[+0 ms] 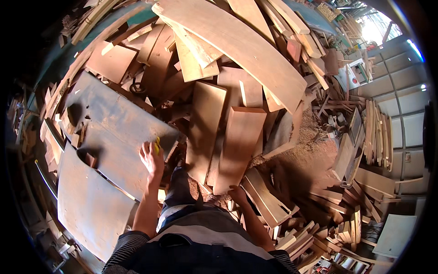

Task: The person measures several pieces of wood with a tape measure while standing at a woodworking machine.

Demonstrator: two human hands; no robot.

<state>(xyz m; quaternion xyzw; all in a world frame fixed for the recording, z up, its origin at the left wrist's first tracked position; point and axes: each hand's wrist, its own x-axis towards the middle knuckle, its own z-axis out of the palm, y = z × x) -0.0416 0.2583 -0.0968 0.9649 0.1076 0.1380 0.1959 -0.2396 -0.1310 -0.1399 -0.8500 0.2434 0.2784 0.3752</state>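
Observation:
My left hand (152,158) is over the grey metal machine table (123,121), near its right edge. Its fingers are closed round a small yellow object (158,145), mostly hidden by the hand, so I cannot make out its kind. Low in front of my body, my right hand (237,195) grips the near right corner of a thick reddish-brown wooden board (239,150); some fingers are hidden. To the left of that board lies a paler plank (205,130). Another light board (264,196) rests just right of my right hand.
A long curved-looking plank (237,41) crosses the far side over piled offcuts. Sawdust (310,155) covers ground on the right, near stacked wood strips (378,132) by a panelled wall (401,114). The metal table has a dark slot (109,178) between its plates.

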